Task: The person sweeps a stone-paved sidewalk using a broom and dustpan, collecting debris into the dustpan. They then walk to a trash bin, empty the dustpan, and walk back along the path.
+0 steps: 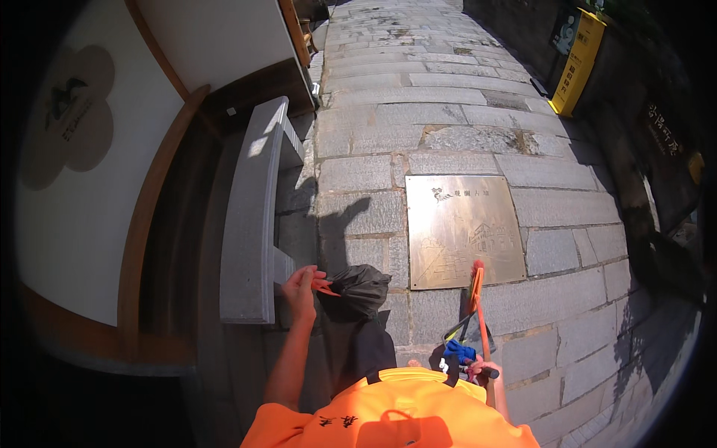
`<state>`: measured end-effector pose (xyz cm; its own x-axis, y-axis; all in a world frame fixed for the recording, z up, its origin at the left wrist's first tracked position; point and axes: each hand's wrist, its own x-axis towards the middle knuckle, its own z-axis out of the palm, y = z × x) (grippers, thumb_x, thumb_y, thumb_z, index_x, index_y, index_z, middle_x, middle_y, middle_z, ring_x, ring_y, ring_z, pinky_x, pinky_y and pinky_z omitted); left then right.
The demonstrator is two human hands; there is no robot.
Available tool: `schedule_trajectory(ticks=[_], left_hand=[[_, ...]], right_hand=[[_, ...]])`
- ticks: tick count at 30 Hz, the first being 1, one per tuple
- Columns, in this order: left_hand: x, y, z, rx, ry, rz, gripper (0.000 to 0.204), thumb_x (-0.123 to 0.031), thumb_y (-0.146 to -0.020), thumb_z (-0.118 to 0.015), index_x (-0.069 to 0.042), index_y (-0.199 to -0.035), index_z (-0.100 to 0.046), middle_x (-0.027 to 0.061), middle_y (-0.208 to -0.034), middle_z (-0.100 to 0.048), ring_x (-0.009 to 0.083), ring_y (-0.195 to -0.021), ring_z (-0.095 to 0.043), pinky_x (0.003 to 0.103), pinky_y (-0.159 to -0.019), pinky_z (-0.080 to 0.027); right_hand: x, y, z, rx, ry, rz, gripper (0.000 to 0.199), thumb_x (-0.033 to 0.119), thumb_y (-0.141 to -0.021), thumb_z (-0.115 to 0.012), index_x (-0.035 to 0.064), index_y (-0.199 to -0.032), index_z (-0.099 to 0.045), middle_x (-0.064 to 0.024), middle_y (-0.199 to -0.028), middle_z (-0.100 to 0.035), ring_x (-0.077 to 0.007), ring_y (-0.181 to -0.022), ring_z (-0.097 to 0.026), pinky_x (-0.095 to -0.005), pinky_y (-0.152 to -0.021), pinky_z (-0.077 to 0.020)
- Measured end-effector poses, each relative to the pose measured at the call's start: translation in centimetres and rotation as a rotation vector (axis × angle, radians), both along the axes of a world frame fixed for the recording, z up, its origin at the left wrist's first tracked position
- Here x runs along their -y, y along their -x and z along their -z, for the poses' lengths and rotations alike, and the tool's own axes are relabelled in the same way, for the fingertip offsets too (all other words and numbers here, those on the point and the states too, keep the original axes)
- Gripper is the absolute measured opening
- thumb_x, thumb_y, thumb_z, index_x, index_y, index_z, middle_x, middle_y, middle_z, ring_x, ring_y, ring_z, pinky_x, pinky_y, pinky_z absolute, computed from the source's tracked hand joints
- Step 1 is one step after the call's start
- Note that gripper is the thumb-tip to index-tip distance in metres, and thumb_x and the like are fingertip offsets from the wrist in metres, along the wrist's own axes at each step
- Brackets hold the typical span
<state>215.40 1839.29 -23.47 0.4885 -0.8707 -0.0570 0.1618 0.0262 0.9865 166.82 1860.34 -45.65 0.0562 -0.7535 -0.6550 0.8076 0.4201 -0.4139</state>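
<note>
My left hand (300, 290) is closed, pinching the red ties of a black plastic bag (361, 289). The bag hangs to the right of my fingers, gathered and bulging a little. Low in front of my orange shirt, my right hand (489, 369) is closed around a long orange stick (479, 306) with a red tip, which points ahead over the paving. A bright blue cloth-like bundle (458, 351) sits beside that hand, next to a dark, yellow-edged piece. How these join the stick I cannot make out.
A grey stone bench (250, 224) stands left of me along a white wall with wooden trim. A shiny engraved metal plate (464, 231) lies set in the stone paving (366, 134) ahead. Far right, a tall yellow box (579, 63) stands by a dark wall.
</note>
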Motion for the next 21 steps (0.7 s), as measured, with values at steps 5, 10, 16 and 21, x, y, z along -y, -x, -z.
schedule_trajectory(ticks=[5,10,16,21], left_hand=[[16.7,-4.2,2.5,-0.019,-0.044,0.046,0.02,-0.011,-0.088,-0.053,0.008,-0.092,-0.059,0.0143,-0.075,-0.064,0.0175,-0.059,-0.061,0.029,-0.06,-0.052],[34.1,-9.0,0.7,-0.024,-0.02,0.125,0.02,-0.011,-0.088,-0.053,0.007,-0.091,-0.061,0.0143,-0.078,-0.065,0.0167,-0.063,-0.063,0.026,-0.058,-0.05],[54.9,-12.7,0.6,0.07,-0.021,0.152,0.019,-0.011,-0.088,-0.053,0.006,-0.09,-0.062,0.0109,-0.078,-0.064,0.0153,-0.063,-0.061,0.026,-0.058,-0.05],[73.1,-16.2,2.9,0.058,-0.032,0.12,0.019,-0.011,-0.088,-0.053,0.006,-0.09,-0.062,0.01,-0.078,-0.064,0.0153,-0.063,-0.061,0.027,-0.059,-0.051]], right_hand=[[18.6,-7.2,-5.1,0.272,-0.21,0.094,0.038,0.0,-0.071,-0.051,-0.0016,-0.105,-0.035,-0.0134,-0.074,-0.047,-0.0217,-0.062,-0.049,-0.0305,-0.06,-0.0433],[30.7,-11.8,-7.0,0.299,-0.284,0.15,0.061,0.001,-0.067,-0.054,0.0029,-0.121,-0.027,-0.0105,-0.074,-0.045,-0.0215,-0.064,-0.049,-0.0299,-0.06,-0.043],[48.4,-15.8,-4.2,0.463,-0.278,0.24,0.054,-0.001,-0.069,-0.053,-0.0027,-0.118,-0.031,-0.0108,-0.074,-0.045,-0.021,-0.064,-0.049,-0.0286,-0.06,-0.043],[66.7,-16.7,1.0,0.614,-0.231,0.18,0.049,-0.002,-0.071,-0.053,-0.0055,-0.116,-0.033,-0.0113,-0.074,-0.046,-0.0207,-0.065,-0.05,-0.0279,-0.06,-0.0429]])
